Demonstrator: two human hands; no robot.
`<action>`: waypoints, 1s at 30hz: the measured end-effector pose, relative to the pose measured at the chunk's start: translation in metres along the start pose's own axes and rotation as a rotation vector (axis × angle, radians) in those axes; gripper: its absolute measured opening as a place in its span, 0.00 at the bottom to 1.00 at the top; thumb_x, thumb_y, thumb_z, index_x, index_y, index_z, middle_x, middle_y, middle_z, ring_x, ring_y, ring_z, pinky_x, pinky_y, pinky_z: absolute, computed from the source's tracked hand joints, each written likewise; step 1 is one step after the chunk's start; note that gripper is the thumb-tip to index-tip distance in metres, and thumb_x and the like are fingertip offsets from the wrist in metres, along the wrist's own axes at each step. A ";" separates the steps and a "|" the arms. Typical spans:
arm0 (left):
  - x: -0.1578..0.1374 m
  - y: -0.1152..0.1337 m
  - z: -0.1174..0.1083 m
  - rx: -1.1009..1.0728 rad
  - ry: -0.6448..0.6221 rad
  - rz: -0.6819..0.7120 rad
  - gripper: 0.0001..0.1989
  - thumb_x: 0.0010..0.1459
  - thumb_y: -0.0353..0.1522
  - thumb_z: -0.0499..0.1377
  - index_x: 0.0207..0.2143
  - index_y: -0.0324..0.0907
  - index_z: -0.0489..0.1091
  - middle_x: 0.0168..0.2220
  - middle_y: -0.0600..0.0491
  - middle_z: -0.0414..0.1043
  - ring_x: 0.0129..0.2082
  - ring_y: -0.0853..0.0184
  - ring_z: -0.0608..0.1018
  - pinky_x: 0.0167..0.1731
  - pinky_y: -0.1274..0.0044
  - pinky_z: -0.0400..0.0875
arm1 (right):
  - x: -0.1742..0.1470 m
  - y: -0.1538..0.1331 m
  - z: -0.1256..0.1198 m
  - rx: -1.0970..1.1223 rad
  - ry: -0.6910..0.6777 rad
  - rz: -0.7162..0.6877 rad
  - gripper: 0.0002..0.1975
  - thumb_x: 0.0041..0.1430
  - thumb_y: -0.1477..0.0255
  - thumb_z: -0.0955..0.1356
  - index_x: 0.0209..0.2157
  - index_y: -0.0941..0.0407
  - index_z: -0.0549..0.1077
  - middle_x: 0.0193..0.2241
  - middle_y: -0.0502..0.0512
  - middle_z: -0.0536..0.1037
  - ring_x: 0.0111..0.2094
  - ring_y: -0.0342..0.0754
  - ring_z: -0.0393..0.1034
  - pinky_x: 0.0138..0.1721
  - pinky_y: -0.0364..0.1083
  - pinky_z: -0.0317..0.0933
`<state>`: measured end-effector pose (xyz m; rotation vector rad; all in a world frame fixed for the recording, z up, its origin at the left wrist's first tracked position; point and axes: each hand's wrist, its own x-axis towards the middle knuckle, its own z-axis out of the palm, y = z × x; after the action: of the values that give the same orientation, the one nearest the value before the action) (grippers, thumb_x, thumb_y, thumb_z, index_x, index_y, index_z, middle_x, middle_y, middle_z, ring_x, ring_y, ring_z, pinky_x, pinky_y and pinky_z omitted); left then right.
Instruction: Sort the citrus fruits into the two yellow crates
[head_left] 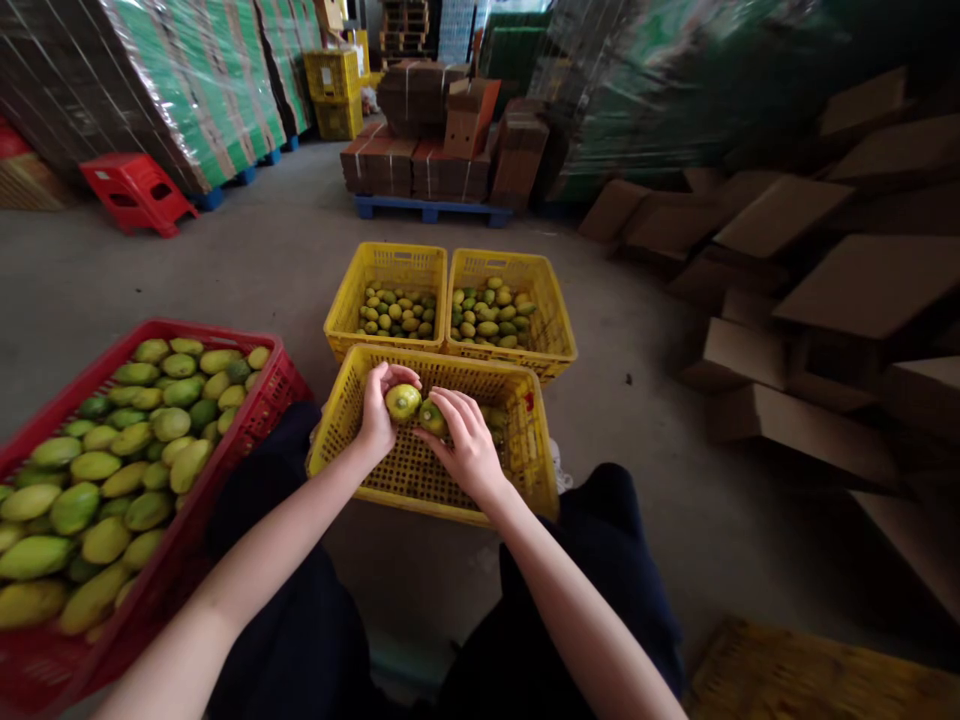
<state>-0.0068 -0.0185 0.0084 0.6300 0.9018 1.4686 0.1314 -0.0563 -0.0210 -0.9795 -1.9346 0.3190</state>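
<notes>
Both my hands are over the near yellow crate (531, 480). Curled fingers of my left hand (380, 408) hold a yellow-green lemon (404, 402). Beside it, a greener lemon (433, 417) sits in my right hand (466, 438), partly covered by the fingers. The two lemons are close together; whether they touch I cannot tell. A few lemons (495, 418) lie in the right part of this crate, partly hidden behind my right hand. To my left stands a red crate (289, 372) heaped with green and yellow lemons (105, 500).
Two more yellow crates (346, 290) (556, 310), partly filled with lemons, stand just beyond. Cardboard boxes (817, 400) are piled on the right. Flattened cartons (420, 165) rest on a blue pallet (431, 208) ahead. A red stool (139, 190) stands at left.
</notes>
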 end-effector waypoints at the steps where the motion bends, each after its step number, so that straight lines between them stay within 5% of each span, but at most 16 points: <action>1: 0.000 0.000 0.000 0.001 -0.015 -0.033 0.22 0.62 0.36 0.45 0.22 0.40 0.72 0.23 0.52 0.72 0.27 0.69 0.74 0.31 0.79 0.67 | 0.000 0.000 0.000 0.013 0.006 0.030 0.23 0.60 0.65 0.69 0.56 0.51 0.67 0.52 0.61 0.75 0.53 0.59 0.67 0.55 0.62 0.62; 6: 0.002 0.005 0.003 -0.056 -0.098 -0.264 0.17 0.61 0.37 0.49 0.31 0.38 0.74 0.31 0.50 0.75 0.32 0.67 0.76 0.32 0.78 0.68 | 0.003 0.001 -0.004 0.128 0.175 0.320 0.26 0.55 0.64 0.72 0.55 0.50 0.67 0.49 0.60 0.75 0.49 0.57 0.70 0.53 0.59 0.64; 9: 0.002 0.004 0.003 -0.086 -0.116 -0.368 0.09 0.58 0.32 0.54 0.34 0.39 0.72 0.30 0.53 0.73 0.29 0.69 0.75 0.30 0.79 0.68 | 0.005 0.004 -0.008 0.313 0.293 0.539 0.27 0.52 0.63 0.73 0.53 0.50 0.66 0.41 0.56 0.77 0.35 0.49 0.72 0.39 0.51 0.69; 13: 0.005 -0.006 -0.002 0.047 -0.124 -0.322 0.03 0.57 0.28 0.60 0.29 0.41 0.71 0.27 0.56 0.71 0.30 0.70 0.74 0.34 0.81 0.68 | 0.006 0.007 -0.006 0.557 0.341 0.779 0.18 0.51 0.61 0.72 0.42 0.52 0.71 0.33 0.52 0.78 0.28 0.44 0.69 0.25 0.42 0.67; 16: 0.010 -0.013 -0.007 0.160 -0.081 -0.316 0.08 0.59 0.29 0.59 0.25 0.42 0.71 0.24 0.55 0.71 0.29 0.70 0.74 0.33 0.82 0.68 | 0.006 0.006 -0.002 0.698 0.270 0.982 0.16 0.49 0.59 0.73 0.33 0.55 0.72 0.26 0.49 0.75 0.22 0.42 0.68 0.15 0.39 0.63; 23: 0.020 -0.006 -0.023 0.291 -0.254 -0.783 0.15 0.58 0.41 0.58 0.26 0.39 0.73 0.22 0.48 0.73 0.21 0.65 0.73 0.18 0.77 0.70 | 0.004 0.014 0.007 1.021 0.024 1.374 0.12 0.56 0.62 0.69 0.31 0.57 0.69 0.15 0.46 0.70 0.11 0.42 0.63 0.07 0.42 0.62; 27: 0.019 -0.008 -0.024 0.253 -0.240 -0.754 0.11 0.56 0.38 0.61 0.28 0.38 0.74 0.24 0.49 0.73 0.21 0.66 0.74 0.19 0.78 0.70 | 0.002 0.021 0.009 1.097 0.033 1.409 0.10 0.55 0.66 0.70 0.31 0.57 0.70 0.15 0.48 0.72 0.12 0.42 0.65 0.09 0.41 0.64; 30: 0.014 -0.006 -0.017 0.268 -0.164 -0.550 0.05 0.54 0.33 0.63 0.31 0.40 0.75 0.28 0.52 0.74 0.25 0.68 0.75 0.23 0.80 0.69 | 0.005 0.023 0.006 1.115 0.151 1.358 0.09 0.53 0.68 0.71 0.30 0.58 0.71 0.17 0.49 0.74 0.15 0.43 0.67 0.11 0.41 0.63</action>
<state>-0.0192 -0.0078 -0.0077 0.6239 1.0497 0.8019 0.1365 -0.0367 -0.0338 -1.2421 -0.4172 1.7501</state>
